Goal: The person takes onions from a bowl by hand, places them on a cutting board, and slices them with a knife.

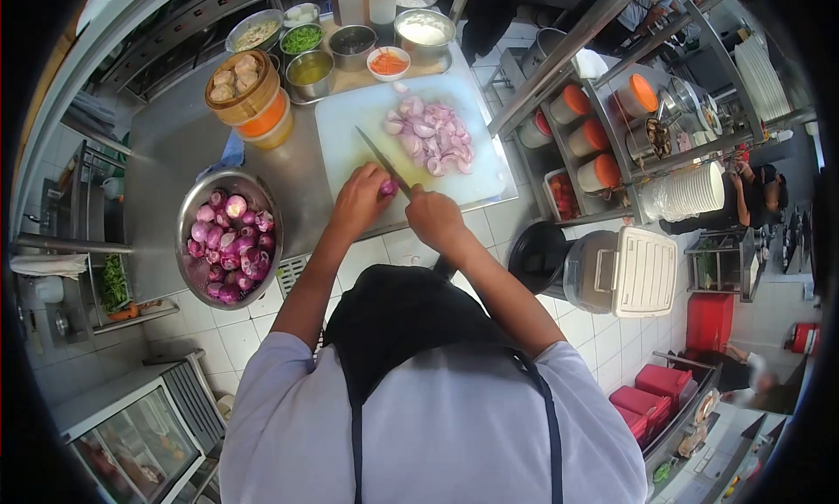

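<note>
On the white cutting board (pixel 350 128) my left hand (pixel 363 196) pins a small red onion (pixel 388 188) near the board's front edge. My right hand (pixel 434 216) is wrapped around the handle of a kitchen knife (pixel 377 150), its blade pointing up and left, close beside that onion. Beyond the blade lies a pile of cut onion pieces (pixel 428 135). To the left, a steel bowl (pixel 185 220) holds many whole peeled red onions (pixel 232 233).
Behind the board stand a bowl of shredded carrot (pixel 388 63), chopped green herbs (pixel 302 39), a pot of yellowish liquid (pixel 309 72) and a bamboo steamer (pixel 236 107). Shelves with orange-lidded containers (pixel 587 139) rise at right. Below them sit a black bin (pixel 536 255) and lidded tub (pixel 642 272).
</note>
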Action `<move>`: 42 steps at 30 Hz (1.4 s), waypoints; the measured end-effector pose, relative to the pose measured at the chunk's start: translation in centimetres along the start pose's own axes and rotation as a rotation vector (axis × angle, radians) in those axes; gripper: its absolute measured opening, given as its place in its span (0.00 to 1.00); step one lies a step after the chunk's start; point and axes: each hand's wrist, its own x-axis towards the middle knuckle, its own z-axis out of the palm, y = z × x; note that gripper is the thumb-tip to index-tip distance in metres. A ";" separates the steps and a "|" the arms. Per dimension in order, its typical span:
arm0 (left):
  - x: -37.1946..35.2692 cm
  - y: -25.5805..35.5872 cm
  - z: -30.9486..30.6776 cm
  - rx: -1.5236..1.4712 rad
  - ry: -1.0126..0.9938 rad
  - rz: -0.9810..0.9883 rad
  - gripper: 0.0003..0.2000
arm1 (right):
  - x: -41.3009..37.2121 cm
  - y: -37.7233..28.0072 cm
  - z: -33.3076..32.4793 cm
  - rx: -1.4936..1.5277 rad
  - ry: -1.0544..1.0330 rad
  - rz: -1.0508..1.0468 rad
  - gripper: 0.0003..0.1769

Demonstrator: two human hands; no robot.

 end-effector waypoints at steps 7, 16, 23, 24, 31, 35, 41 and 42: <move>0.5 0.5 0.0 0.029 -0.007 -0.027 0.12 | 0.6 0.4 3.3 -0.068 -0.023 -0.002 0.08; 0.5 -0.3 0.3 -0.017 -0.003 -0.007 0.11 | 0.9 -0.5 1.2 -0.007 -0.031 0.006 0.13; 0.5 -0.4 0.1 -0.010 -0.013 0.008 0.10 | 2.4 0.0 1.5 -0.098 -0.007 -0.048 0.13; 0.5 -0.4 0.2 -0.013 -0.014 0.010 0.11 | 2.0 -0.1 1.1 -0.091 -0.034 -0.028 0.13; 0.3 -0.6 0.4 -0.018 0.012 -0.003 0.12 | 3.0 0.6 3.8 0.047 -0.007 -0.017 0.13; 0.3 -0.7 0.4 -0.037 0.009 -0.001 0.12 | 2.6 -0.2 0.8 0.041 -0.086 0.019 0.14; 0.3 -1.3 0.8 -0.025 0.016 -0.007 0.13 | 3.5 0.0 3.3 0.080 -0.037 -0.013 0.15; 0.1 -1.3 0.8 -0.031 0.016 -0.004 0.13 | 3.4 0.2 2.2 0.063 -0.048 -0.055 0.15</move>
